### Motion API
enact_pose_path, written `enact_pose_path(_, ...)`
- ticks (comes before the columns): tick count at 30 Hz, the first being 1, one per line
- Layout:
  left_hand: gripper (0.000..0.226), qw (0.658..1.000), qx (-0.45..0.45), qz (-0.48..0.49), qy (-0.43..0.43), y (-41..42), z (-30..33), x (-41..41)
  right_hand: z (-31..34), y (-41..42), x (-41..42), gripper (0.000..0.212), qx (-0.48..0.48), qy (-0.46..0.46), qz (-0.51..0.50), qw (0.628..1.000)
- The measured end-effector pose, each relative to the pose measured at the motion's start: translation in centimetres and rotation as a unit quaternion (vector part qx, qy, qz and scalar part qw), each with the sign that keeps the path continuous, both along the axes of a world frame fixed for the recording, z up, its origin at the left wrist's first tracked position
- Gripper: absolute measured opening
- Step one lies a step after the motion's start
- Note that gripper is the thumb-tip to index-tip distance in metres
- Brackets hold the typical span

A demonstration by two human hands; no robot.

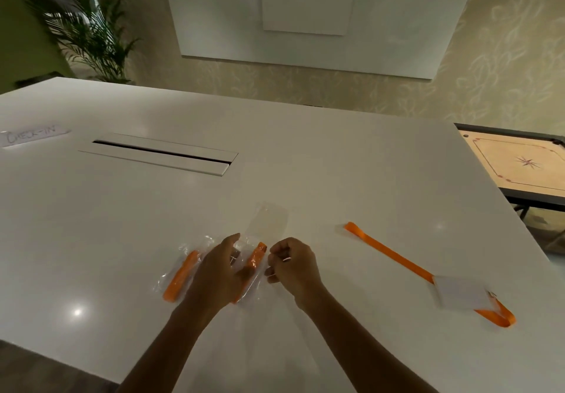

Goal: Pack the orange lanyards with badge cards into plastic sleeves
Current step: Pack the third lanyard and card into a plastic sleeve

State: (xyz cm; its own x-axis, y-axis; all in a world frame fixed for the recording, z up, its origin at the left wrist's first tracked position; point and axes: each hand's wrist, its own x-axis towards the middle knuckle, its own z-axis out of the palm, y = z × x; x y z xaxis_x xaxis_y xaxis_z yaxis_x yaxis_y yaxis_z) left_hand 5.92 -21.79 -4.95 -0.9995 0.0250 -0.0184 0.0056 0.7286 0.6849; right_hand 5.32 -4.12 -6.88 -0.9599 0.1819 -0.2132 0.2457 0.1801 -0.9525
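Left of centre, a packed lanyard [181, 276] is lying in its plastic sleeve [171, 273] on the white bench [91, 224]. The left hand [220, 273], fingers loosely spread, is pressing a second sleeved lanyard [256, 258]. The right hand [294, 267] is curling, pinching that sleeve's edge. At lower right, a loose orange lanyard [394, 258] with its badge card [460, 292] is lying well apart.

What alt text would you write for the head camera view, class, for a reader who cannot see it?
Two bare hands work at a white table: the left hand rests on a sleeved orange lanyard, the right hand curled beside it. Another sleeved lanyard lies left; an unpacked lanyard with its badge card lies right.
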Motion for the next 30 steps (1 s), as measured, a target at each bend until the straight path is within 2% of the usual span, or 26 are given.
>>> enact_pose_path(7,0.08,0.999,-0.042,-0.005,-0.003,-1.9,-0.9,-0.2,-2.0,-2.4,-1.2,0.019,0.013,-0.024,-0.01,1.0)
enact_pose_path(11,0.079,0.998,-0.069,0.001,-0.001,-2.4,-1.3,-0.4,-2.8,-2.7,-1.1,0.014,0.105,0.004,0.014,0.994)
enact_pose_path(14,0.077,0.997,-0.082,0.006,0.011,-2.3,-1.5,-0.3,-3.2,-2.5,-0.9,0.018,0.194,0.05,0.063,0.978)
enact_pose_path(20,0.076,0.987,-0.152,0.012,0.05,-1.6,-1.4,-0.1,-3.3,-1.2,-0.6,0.03,0.267,0.1,0.098,0.953)
enact_pose_path(25,0.072,0.986,-0.141,-0.026,0.083,1.2,-1.1,-0.3,-3.0,2.0,0.1,0.037,0.371,0.176,0.11,0.905)
enact_pose_path(30,0.074,0.983,-0.131,-0.09,0.088,5.8,-1.5,0.1,-1.7,6.8,1.0,0.041,0.419,0.168,0.113,0.885)
